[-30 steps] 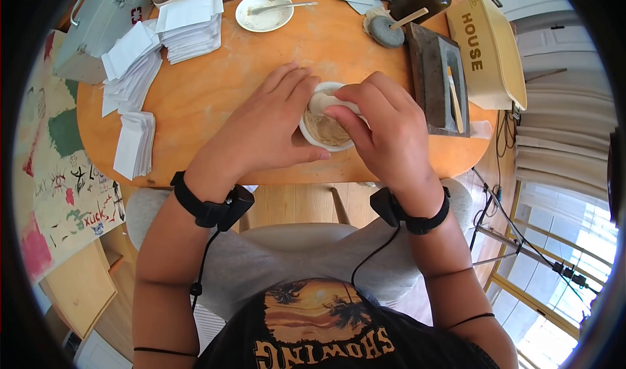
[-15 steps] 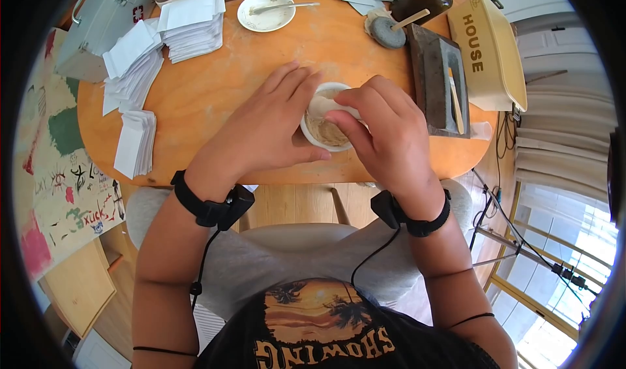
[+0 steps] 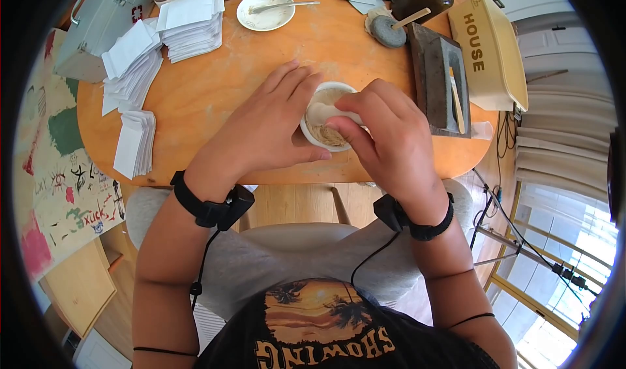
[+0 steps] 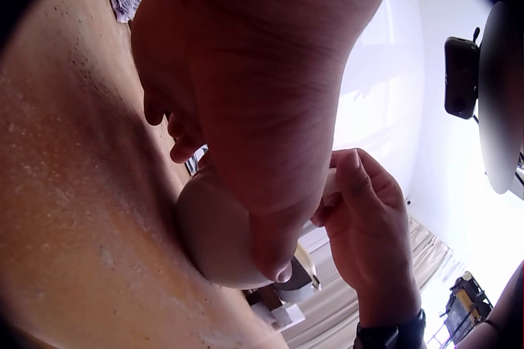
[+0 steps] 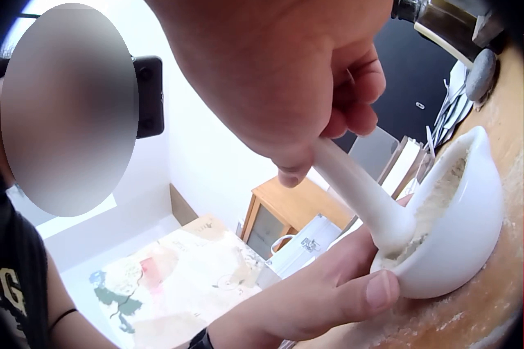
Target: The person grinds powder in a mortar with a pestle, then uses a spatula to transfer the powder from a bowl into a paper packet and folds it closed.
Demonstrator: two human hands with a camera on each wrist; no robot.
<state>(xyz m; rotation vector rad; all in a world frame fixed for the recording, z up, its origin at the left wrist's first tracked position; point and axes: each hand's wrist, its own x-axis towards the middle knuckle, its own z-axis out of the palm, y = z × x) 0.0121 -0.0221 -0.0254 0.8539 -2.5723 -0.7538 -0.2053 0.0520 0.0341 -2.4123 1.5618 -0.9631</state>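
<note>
A white mortar (image 5: 471, 234) with a pouring lip stands on the wooden table near its front edge. Pale beige powder (image 3: 326, 136) lies inside. My left hand (image 3: 267, 121) cups the mortar from the left, its thumb against the near wall and its fingers round the far side. With my right hand (image 3: 394, 127) I grip the handle of a white pestle (image 5: 360, 193). The pestle leans over, its broad head down in the powder by the wall on the left hand's side.
Stacks of white paper packets (image 3: 189, 26) lie at the left, near a metal case (image 3: 104, 30). A small dish (image 3: 264, 20) with a spoon sits at the back. At the right are a round grey stone (image 3: 389, 33), a dark rectangular block (image 3: 430, 82), a brown jar (image 3: 424, 0) and a cream HOUSE box (image 3: 489, 49).
My right hand and the pestle have shifted slightly right and toward me, and the pestle head has moved within the mortar. My left hand stays in nearly the same place.
</note>
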